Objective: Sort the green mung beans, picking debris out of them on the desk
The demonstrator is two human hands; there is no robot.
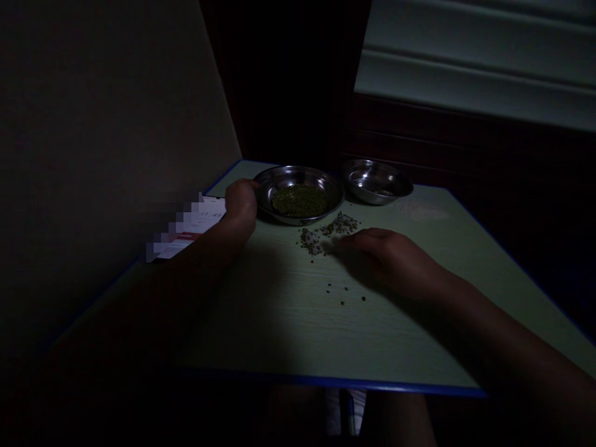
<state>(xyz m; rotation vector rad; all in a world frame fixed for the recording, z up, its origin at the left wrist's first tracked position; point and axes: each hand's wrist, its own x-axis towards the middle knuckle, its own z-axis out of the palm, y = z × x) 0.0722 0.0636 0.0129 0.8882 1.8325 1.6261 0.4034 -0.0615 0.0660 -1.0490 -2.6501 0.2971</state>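
Observation:
A shallow metal bowl point(267, 208) holds a heap of small green beans point(300, 200), which look like mung beans. My left hand point(242, 202) is closed at the bowl's left rim, fingertips on the edge and partly hidden in the dark. Just in front of the bowl lies a mixed pile of green beans and white grains point(342, 223), split into two clumps. My right hand point(391, 253) reaches to the pile's right side with its fingers drawn together at the near clump; what they pinch, if anything, is too small to make out.
A second metal bowl point(379, 195) stands at the back right, with pale grains point(423, 210) spread beside it. Several loose beans point(345, 289) lie mid-table. A phone with a lit screen point(198, 225) rests at the left edge. The table point(288, 354) is blue-edged; the room is dark.

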